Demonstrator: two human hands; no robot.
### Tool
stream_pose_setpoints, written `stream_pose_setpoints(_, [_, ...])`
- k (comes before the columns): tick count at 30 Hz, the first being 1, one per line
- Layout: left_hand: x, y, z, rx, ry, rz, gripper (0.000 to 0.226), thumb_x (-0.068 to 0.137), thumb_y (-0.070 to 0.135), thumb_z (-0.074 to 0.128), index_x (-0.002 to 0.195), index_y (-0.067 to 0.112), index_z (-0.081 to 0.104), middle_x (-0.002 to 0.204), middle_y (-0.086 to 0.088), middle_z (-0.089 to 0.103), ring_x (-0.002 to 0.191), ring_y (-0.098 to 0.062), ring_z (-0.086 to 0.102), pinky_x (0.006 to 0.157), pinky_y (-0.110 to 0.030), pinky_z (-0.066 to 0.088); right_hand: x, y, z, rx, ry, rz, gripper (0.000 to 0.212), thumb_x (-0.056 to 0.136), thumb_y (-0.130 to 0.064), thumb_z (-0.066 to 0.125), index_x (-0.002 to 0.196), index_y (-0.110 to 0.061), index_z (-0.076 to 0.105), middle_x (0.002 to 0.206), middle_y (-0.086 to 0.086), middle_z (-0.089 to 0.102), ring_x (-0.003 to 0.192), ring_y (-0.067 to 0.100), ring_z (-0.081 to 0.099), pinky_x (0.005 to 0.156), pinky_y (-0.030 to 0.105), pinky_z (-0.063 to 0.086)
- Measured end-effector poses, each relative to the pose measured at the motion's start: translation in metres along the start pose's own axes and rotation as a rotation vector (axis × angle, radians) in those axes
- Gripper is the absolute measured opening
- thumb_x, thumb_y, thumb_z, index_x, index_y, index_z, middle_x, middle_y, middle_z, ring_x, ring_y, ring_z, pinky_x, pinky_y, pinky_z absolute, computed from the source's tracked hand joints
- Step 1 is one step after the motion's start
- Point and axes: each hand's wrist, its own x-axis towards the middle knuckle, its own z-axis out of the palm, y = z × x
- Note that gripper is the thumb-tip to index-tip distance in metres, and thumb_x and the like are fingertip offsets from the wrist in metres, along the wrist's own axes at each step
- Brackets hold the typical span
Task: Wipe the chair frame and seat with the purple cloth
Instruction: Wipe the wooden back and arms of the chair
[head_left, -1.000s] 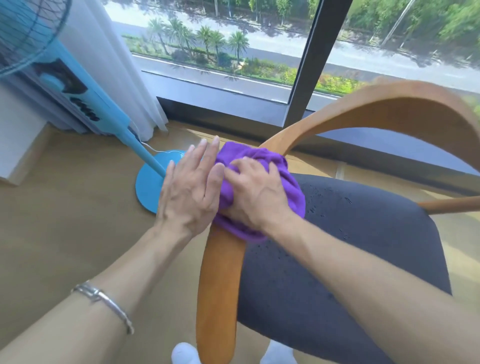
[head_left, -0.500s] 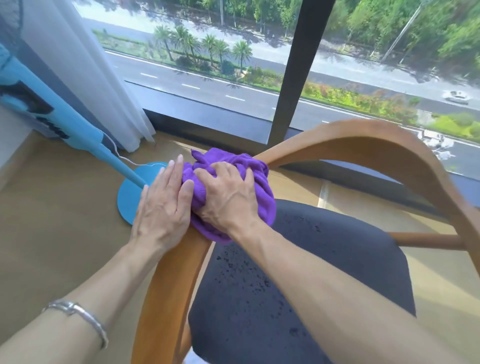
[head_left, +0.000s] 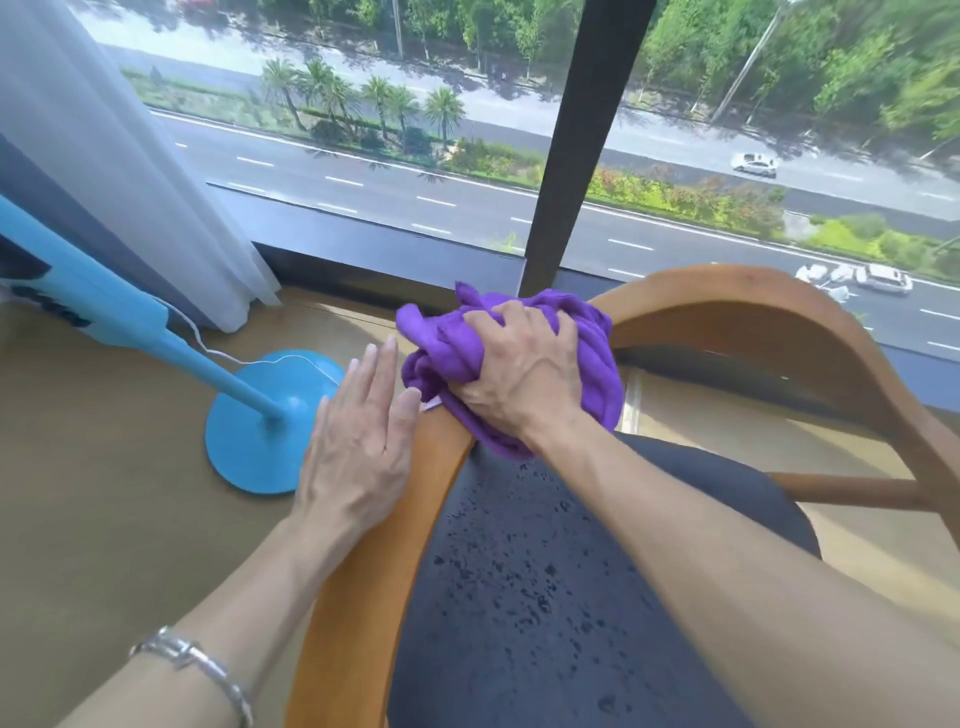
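By window (head_left: 363, 197), right hand (head_left: 519, 376) clenches purple cloth (head_left: 447, 345) atop chair frame (head_left: 727, 306).

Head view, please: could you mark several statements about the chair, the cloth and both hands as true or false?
1. The right hand grips the purple cloth on the wooden chair frame. True.
2. The left hand holds the cloth as well. False: it lies flat, fingers straight, beside the cloth.
3. The dark seat is spotless. False: dark specks are scattered over it.
4. A blue fan base stands on the floor left of the frame. True.
5. A bracelet sits on the right wrist. False: it is on the left wrist.
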Motion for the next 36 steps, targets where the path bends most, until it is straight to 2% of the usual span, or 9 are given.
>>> stream_pose_setpoints(3, [0.007, -0.012, -0.002, -0.015, 0.011, 0.001, 0.069, 0.085, 0.061, 0.01, 0.148, 0.033, 0.007, 0.156, 0.005, 0.017, 0.144, -0.011, 0.013, 0.115, -0.047, 0.017, -0.008, -0.017, 0.009, 0.014, 0.049, -0.038, 0.059, 0.07, -0.065, 0.063, 0.115, -0.026, 0.06, 0.115, 0.007, 0.06, 0.107, 0.03, 0.054, 0.098, 0.052, 0.029])
stream_pose_setpoints(9, [0.012, -0.004, 0.006, -0.003, -0.053, 0.023, 0.071, 0.085, 0.063, 0.009, 0.149, 0.033, 0.003, 0.157, 0.006, 0.014, 0.144, -0.012, 0.012, 0.115, -0.047, 0.017, 0.0, -0.001, 0.007, -0.043, 0.099, -0.141, 0.062, 0.06, -0.064, 0.071, 0.106, -0.024, 0.066, 0.1, 0.008, 0.065, 0.087, 0.03, 0.062, 0.082, 0.049, 0.041])
stream_pose_setpoints(13, [0.018, 0.016, 0.016, 0.065, -0.105, 0.048, 0.071, 0.083, 0.066, 0.004, 0.147, 0.036, -0.002, 0.158, 0.004, 0.012, 0.145, -0.013, 0.009, 0.117, -0.043, 0.014, 0.026, 0.06, -0.032, -0.222, 0.029, -0.051, 0.061, 0.071, -0.069, 0.058, 0.117, -0.028, 0.055, 0.114, 0.005, 0.058, 0.103, 0.029, 0.056, 0.088, 0.046, 0.033])
stream_pose_setpoints(16, [0.024, 0.029, 0.026, 0.057, -0.144, 0.04, 0.069, 0.081, 0.068, 0.002, 0.144, 0.04, -0.008, 0.158, 0.004, 0.01, 0.145, -0.013, 0.008, 0.117, -0.044, 0.014, 0.03, 0.092, -0.054, -0.214, 0.069, 0.037, 0.059, 0.073, -0.064, 0.059, 0.117, -0.026, 0.053, 0.115, 0.007, 0.056, 0.105, 0.031, 0.054, 0.088, 0.047, 0.033])
stream_pose_setpoints(19, [0.023, 0.039, 0.036, 0.02, -0.187, 0.053, 0.063, 0.081, 0.068, 0.002, 0.137, 0.045, -0.014, 0.158, 0.006, 0.01, 0.144, -0.009, 0.008, 0.116, -0.045, 0.014, 0.021, 0.085, -0.045, -0.209, 0.098, 0.063, 0.065, 0.07, -0.07, 0.06, 0.117, -0.025, 0.055, 0.116, 0.009, 0.057, 0.105, 0.032, 0.053, 0.089, 0.049, 0.031])
stream_pose_setpoints(24, [0.02, 0.041, 0.039, -0.064, -0.094, -0.01, 0.068, 0.087, 0.056, 0.013, 0.149, 0.03, 0.002, 0.157, 0.002, 0.016, 0.143, -0.012, 0.014, 0.116, -0.043, 0.015, 0.007, 0.057, -0.014, -0.179, 0.101, -0.035, 0.069, 0.066, -0.075, 0.06, 0.112, -0.024, 0.061, 0.111, 0.009, 0.061, 0.102, 0.029, 0.057, 0.091, 0.047, 0.026])
stream_pose_setpoints(26, [0.019, 0.042, 0.04, -0.074, -0.076, -0.017, 0.072, 0.085, 0.061, 0.01, 0.149, 0.029, 0.001, 0.157, 0.004, 0.015, 0.143, -0.011, 0.013, 0.116, -0.043, 0.013, 0.007, 0.051, -0.011, -0.155, 0.125, -0.054, 0.067, 0.063, -0.073, 0.063, 0.108, -0.024, 0.063, 0.107, 0.009, 0.063, 0.098, 0.029, 0.059, 0.089, 0.045, 0.025])
stream_pose_setpoints(29, [0.018, 0.044, 0.043, -0.032, -0.09, -0.02, 0.075, 0.081, 0.065, 0.006, 0.148, 0.032, -0.003, 0.157, 0.006, 0.012, 0.144, -0.009, 0.01, 0.116, -0.042, 0.008, 0.011, 0.056, -0.02, -0.153, 0.054, -0.099, 0.067, 0.071, -0.07, 0.06, 0.12, -0.025, 0.056, 0.119, 0.008, 0.058, 0.107, 0.028, 0.055, 0.095, 0.048, 0.025])
stream_pose_setpoints(36, [0.025, 0.061, 0.049, 0.14, -0.192, -0.041, 0.066, 0.088, 0.062, 0.005, 0.147, 0.034, -0.007, 0.157, 0.008, 0.011, 0.145, -0.009, 0.004, 0.115, -0.048, 0.002, 0.027, 0.099, -0.061, -0.132, 0.046, 0.078, 0.053, 0.079, -0.059, 0.054, 0.123, -0.029, 0.051, 0.117, 0.003, 0.055, 0.109, 0.029, 0.051, 0.09, 0.047, 0.03])
